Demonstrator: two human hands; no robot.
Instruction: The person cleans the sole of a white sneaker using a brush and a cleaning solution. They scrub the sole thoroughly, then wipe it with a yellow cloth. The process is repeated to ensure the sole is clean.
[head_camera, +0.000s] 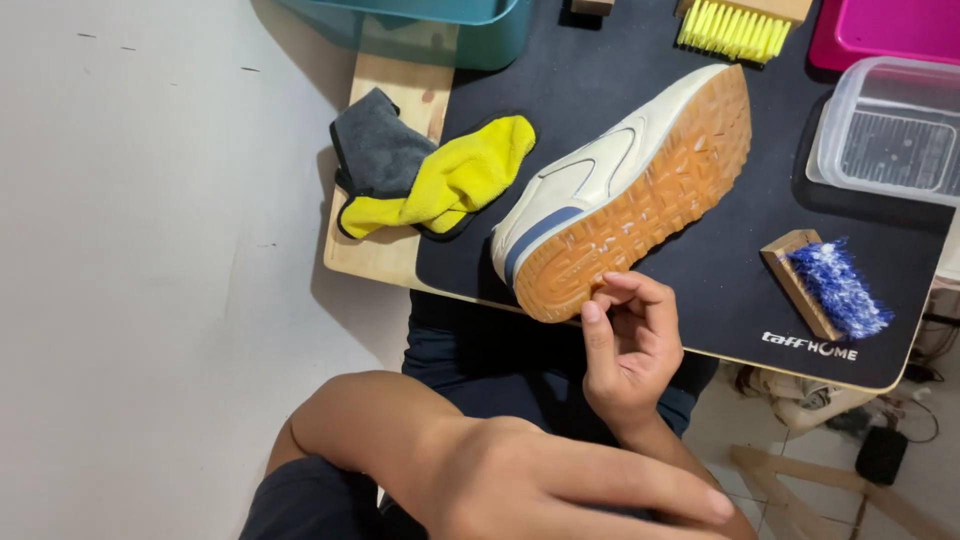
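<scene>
Cream sneaker (610, 190) on side (gum sole showing), on mat.

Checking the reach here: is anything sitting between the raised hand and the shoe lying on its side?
Nothing visible does. The right hand is curled just below the heel end of the shoe, with only bare black mat between them. The blue brush lies off to the side, and the yellow cloth lies beyond the shoe's other side.
</scene>
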